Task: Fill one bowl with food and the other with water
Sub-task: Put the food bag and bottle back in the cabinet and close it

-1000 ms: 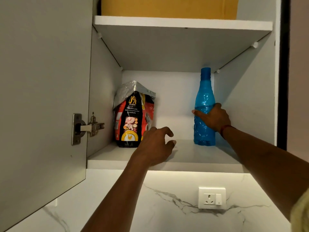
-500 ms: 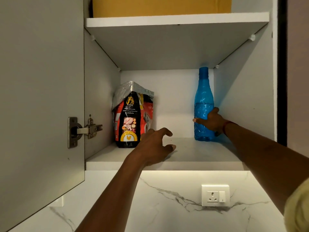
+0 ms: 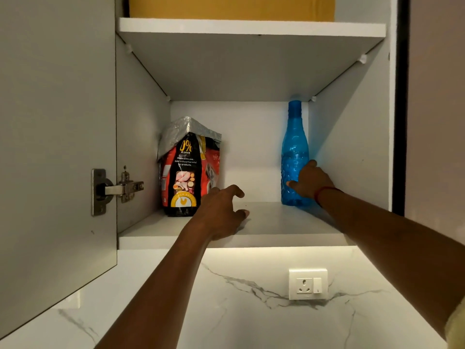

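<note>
A red and black pet food bag (image 3: 187,170) with a folded silver top stands at the back left of the lower cabinet shelf (image 3: 276,222). A blue plastic water bottle (image 3: 293,149) stands upright at the back right. My right hand (image 3: 310,181) is wrapped around the bottle's lower part. My left hand (image 3: 221,212) hovers over the shelf just right of the bag, fingers spread and curled, holding nothing. No bowls are in view.
The grey cabinet door (image 3: 57,147) hangs open on the left with its metal hinge (image 3: 118,190). A yellow box (image 3: 231,7) sits on the upper shelf. Below the cabinet is a white marble wall with a socket (image 3: 308,284).
My right hand has slid lower on the bottle, which now sits at the back of the shelf. My left hand stays near the bag. The view has shifted slightly.
</note>
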